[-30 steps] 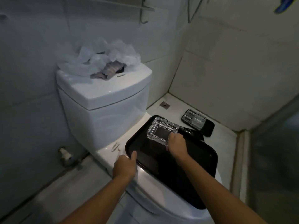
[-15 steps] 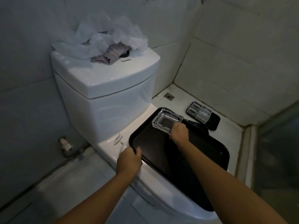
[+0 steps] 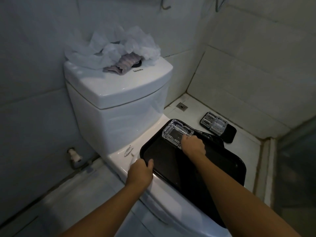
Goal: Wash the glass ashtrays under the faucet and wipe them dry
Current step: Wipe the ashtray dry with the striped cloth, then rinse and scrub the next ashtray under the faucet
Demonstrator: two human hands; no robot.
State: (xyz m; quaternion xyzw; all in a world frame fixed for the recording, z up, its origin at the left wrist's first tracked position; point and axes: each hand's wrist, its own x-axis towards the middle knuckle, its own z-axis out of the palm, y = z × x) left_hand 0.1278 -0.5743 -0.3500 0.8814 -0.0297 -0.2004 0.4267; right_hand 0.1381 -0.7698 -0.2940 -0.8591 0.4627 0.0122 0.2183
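Glossy white ceramic toilet (image 3: 119, 106), boxy tank at 11 o'clock. Smooth black rectangular tray (image 3: 171, 161) on closed lid. Crumpled translucent plastic (image 3: 119, 47) on tank top. Left hand (image 3: 140, 173) grips tray's near-left rim. Right hand (image 3: 193, 145) pinches ribbed rectangular glass ashtray (image 3: 176, 131) at tray's 12 o'clock corner. Further ashtrays (image 3: 213, 123) on floor, 2 o'clock.

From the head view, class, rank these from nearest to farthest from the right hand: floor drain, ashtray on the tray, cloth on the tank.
From the right hand:
1. Ashtray on the tray, touching its fingers.
2. Floor drain, on the floor beyond.
3. Cloth on the tank, up left.
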